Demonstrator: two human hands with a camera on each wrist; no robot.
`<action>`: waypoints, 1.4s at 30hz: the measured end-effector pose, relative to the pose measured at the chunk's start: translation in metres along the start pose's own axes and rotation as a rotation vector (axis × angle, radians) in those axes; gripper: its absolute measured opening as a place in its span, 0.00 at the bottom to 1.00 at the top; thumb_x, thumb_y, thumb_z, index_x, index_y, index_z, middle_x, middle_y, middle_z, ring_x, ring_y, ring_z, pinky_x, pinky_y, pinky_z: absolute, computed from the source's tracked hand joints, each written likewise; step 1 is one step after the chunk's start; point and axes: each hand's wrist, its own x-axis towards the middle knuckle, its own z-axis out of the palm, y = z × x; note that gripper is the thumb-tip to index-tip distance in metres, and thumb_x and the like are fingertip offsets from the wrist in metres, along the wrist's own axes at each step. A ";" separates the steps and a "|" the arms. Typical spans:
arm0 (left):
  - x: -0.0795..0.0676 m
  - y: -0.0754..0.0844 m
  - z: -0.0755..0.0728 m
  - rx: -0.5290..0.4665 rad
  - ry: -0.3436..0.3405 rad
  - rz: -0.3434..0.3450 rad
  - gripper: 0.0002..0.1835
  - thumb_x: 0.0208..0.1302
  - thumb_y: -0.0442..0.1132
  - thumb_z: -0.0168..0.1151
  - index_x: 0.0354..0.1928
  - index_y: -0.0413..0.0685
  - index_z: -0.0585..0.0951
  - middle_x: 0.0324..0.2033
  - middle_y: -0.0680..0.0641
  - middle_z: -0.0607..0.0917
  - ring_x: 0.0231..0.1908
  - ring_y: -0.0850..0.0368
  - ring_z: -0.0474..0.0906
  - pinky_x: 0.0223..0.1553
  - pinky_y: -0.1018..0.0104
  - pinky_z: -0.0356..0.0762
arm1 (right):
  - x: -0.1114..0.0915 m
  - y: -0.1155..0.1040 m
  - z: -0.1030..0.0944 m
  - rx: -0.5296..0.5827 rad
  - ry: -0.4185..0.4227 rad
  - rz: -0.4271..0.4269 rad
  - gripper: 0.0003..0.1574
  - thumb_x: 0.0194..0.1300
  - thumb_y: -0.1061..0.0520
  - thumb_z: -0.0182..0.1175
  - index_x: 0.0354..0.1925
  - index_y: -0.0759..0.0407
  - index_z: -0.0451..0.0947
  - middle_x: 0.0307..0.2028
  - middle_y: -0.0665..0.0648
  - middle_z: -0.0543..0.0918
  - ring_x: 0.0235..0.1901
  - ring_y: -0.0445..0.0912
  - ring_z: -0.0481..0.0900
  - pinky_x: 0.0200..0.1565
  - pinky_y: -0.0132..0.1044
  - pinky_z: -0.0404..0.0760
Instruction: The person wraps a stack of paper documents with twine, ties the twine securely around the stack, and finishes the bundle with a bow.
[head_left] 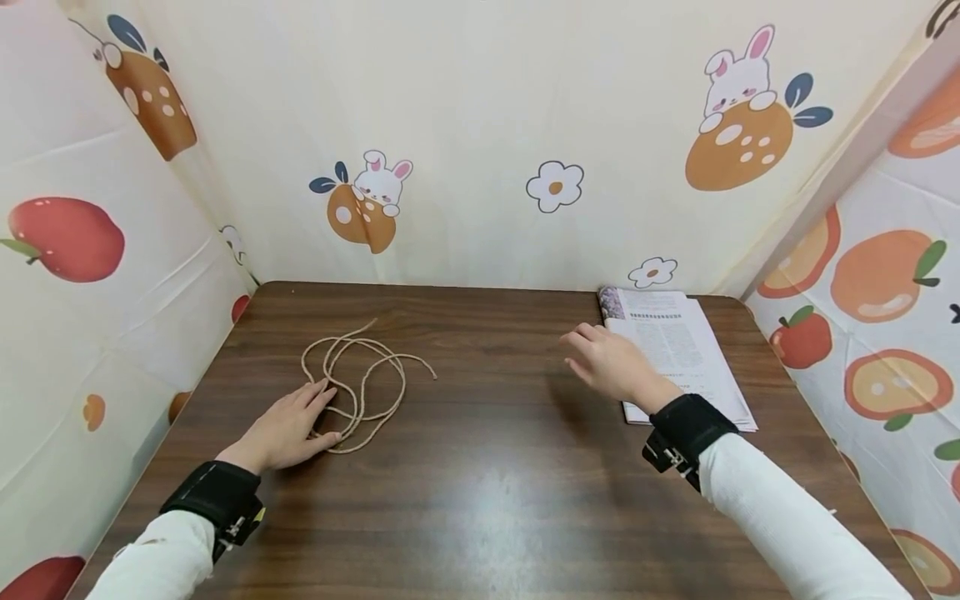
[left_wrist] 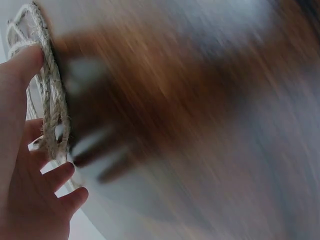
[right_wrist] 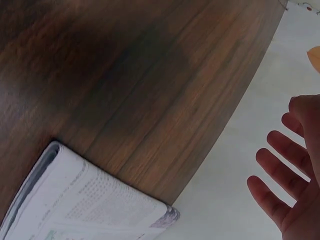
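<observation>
A thin beige rope (head_left: 362,410) lies in loose loops on the left part of the brown table. My left hand (head_left: 288,429) rests at its near left side, fingers stretched over the strands and thumb by the lower loops. Up close in the left wrist view, the twisted rope (left_wrist: 48,90) runs between the thumb and the fingers of the left hand (left_wrist: 25,165), which are not closed round it. Over the table, left of a printed paper stack (head_left: 667,342), hovers my right hand (head_left: 618,367). Its fingers are loosely bent, with nothing in them.
The dark wood table (head_left: 480,492) fills the lower view. Behind it hangs a cream cloth wall (head_left: 465,108) with rabbit prints, and fruit-patterned cloth closes both sides. The folded papers (right_wrist: 95,205) lie near the table's far right corner.
</observation>
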 end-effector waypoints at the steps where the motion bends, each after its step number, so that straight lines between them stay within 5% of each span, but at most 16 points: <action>1: 0.001 0.002 0.001 -0.001 0.003 0.004 0.38 0.56 0.56 0.60 0.60 0.34 0.68 0.61 0.31 0.66 0.60 0.33 0.62 0.56 0.42 0.61 | -0.001 -0.001 0.001 0.004 0.000 -0.008 0.18 0.56 0.56 0.62 0.46 0.60 0.76 0.39 0.58 0.78 0.35 0.52 0.79 0.35 0.45 0.78; 14: 0.024 0.035 0.009 -0.001 0.025 0.105 0.38 0.54 0.55 0.62 0.60 0.35 0.68 0.60 0.33 0.67 0.61 0.37 0.62 0.57 0.43 0.61 | -0.002 -0.023 0.011 0.041 -0.025 -0.055 0.18 0.57 0.55 0.62 0.47 0.57 0.76 0.40 0.56 0.77 0.38 0.52 0.79 0.44 0.47 0.77; 25: 0.049 0.073 0.011 0.016 -0.004 0.217 0.38 0.55 0.56 0.61 0.61 0.36 0.68 0.62 0.34 0.66 0.62 0.38 0.62 0.58 0.44 0.61 | -0.002 -0.039 0.021 0.054 -0.072 -0.065 0.19 0.57 0.55 0.63 0.48 0.56 0.76 0.41 0.54 0.77 0.37 0.49 0.77 0.36 0.43 0.77; 42: 0.073 0.124 0.016 0.038 -0.012 0.243 0.38 0.54 0.58 0.61 0.60 0.38 0.69 0.59 0.35 0.68 0.60 0.40 0.65 0.58 0.45 0.61 | 0.001 -0.069 0.035 0.105 -0.115 -0.144 0.19 0.57 0.56 0.62 0.48 0.55 0.76 0.42 0.54 0.76 0.38 0.48 0.77 0.40 0.42 0.77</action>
